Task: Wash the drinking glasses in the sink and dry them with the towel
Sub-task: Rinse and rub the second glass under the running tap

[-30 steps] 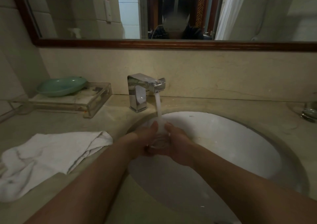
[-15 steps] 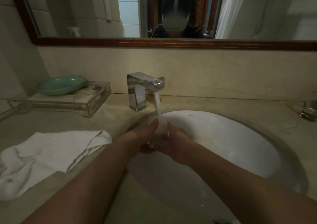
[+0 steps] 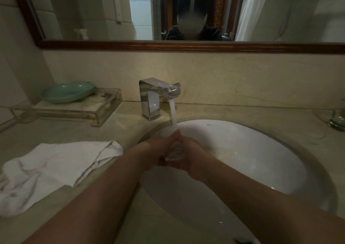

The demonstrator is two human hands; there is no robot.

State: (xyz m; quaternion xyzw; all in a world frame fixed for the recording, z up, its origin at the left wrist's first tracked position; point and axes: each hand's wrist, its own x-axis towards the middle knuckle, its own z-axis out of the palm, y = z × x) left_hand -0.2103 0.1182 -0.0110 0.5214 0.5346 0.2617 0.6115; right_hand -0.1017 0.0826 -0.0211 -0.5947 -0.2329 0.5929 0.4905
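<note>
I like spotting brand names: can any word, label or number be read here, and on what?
No text can be read anywhere.
Small dark mark on the sink, behind the water stream: too small to read.
Dark smudges on the clear tray: blurred, perhaps not letters at all.

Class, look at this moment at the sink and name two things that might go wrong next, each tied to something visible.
1. The wet clear drinking glass, gripped between the left hand and the right hand under running water from the square chrome tap, might slip and crack against the white ceramic basin.
2. The crumpled white towel lies near the basin's left rim, so splashes may wet it before drying starts.
</note>
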